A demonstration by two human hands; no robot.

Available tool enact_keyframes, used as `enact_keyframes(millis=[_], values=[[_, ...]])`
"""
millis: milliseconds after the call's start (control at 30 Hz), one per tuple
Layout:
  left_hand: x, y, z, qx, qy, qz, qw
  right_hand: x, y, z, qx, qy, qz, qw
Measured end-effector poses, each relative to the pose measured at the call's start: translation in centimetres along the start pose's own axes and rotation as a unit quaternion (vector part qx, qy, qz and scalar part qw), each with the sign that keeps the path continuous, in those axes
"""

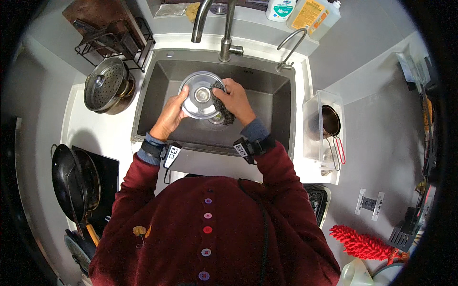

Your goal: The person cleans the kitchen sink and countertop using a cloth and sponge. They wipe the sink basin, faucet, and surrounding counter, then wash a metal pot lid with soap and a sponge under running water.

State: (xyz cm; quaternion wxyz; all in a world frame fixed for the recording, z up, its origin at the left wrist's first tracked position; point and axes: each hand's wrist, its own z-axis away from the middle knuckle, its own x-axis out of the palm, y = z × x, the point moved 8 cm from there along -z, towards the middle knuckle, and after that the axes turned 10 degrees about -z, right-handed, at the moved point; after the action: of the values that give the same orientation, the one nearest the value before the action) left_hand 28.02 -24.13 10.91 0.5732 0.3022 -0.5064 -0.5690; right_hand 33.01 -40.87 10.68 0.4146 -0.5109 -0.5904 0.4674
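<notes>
My left hand (171, 115) grips the left rim of a shiny round dish (195, 79), thumb on top. It has a raised metal ring at its centre; whether it is a bowl or a lid I cannot tell. A dark, coarse scouring pad (222, 109) is in my right hand (237, 98), pressed against the dish's right side. Both hands are above the grey sink (250, 125), whose drain (217, 119) shows partly below the dish.
Behind the sink rise a faucet (226, 39) and a thin curved tap (294, 43). A steamer pot (107, 85) and black wok (68, 182) stand left. At right, a clear plastic bin (310, 123) holds a pan (330, 121). Bottles (309, 16) line the ledge.
</notes>
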Motion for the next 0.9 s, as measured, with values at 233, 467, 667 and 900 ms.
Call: enact_keyframes(millis=[233, 467, 667, 900], values=[[0.2, 0.9, -0.7, -0.002, -0.009, -0.062, 0.998, 2.2, -3.2, 0.1, 0.019, -0.188, 0.115, 0.975], [-1.4, 0.9, 0.0, 0.114, 0.150, 0.050, 0.981, 2.2, -4.2, 2.1, -0.040, -0.051, 0.138, 0.988], [-0.4, 0.0, 1.2, 0.179, 0.260, 0.075, 0.946, 1.3, -4.6, 2.6, -0.072, 0.133, 0.131, 0.980], [-0.8, -0.9, 1.2, 0.144, 0.262, 0.009, 0.954, 0.5, -2.6, 1.5, 0.078, 0.035, 0.222, 0.971]])
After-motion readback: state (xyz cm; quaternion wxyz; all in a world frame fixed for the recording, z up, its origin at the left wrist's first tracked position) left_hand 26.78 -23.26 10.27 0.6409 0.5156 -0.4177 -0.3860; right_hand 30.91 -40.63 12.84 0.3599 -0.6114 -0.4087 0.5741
